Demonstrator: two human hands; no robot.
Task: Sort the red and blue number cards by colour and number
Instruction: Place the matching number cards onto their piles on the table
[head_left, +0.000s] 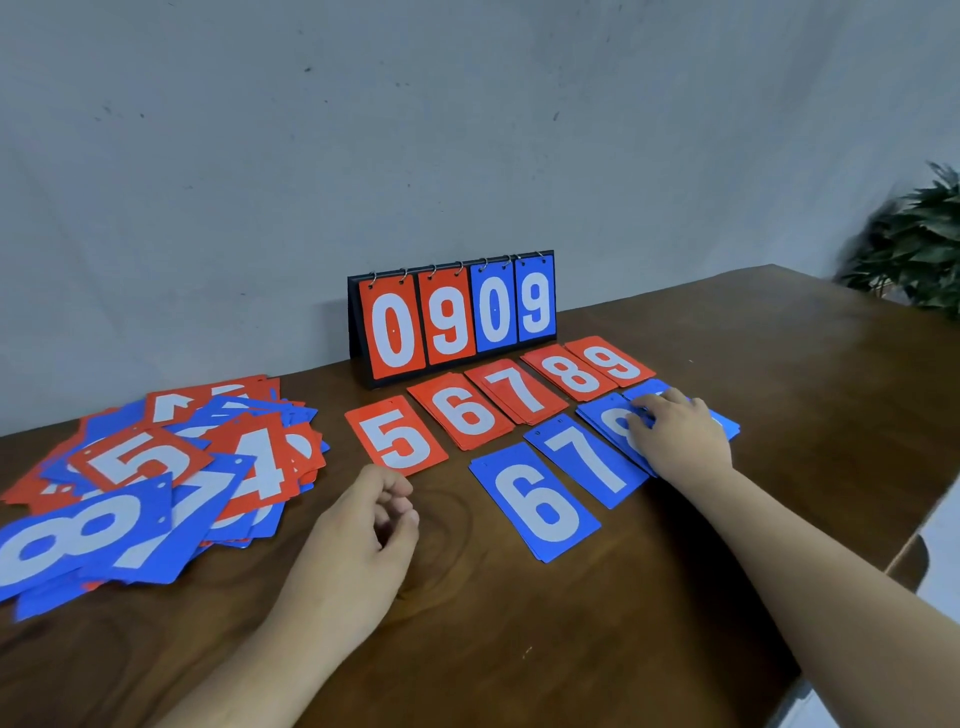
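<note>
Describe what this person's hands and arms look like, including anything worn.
The left hand and right hand are bare: no gloves, rings or watch show. Neither the left forearm nor the right forearm shows a sleeve, band or marking up to the picture's edge.

Your left hand (363, 525) sits near the centre, knuckles up, fingers loosely curled toward the thumb and holding nothing; your left forearm (280, 644) enters from the near edge. Your right hand (675, 441) reaches farther and to the right, palm down, fingers extended flat, your right forearm (810, 561) stretched from the near right corner.
</note>
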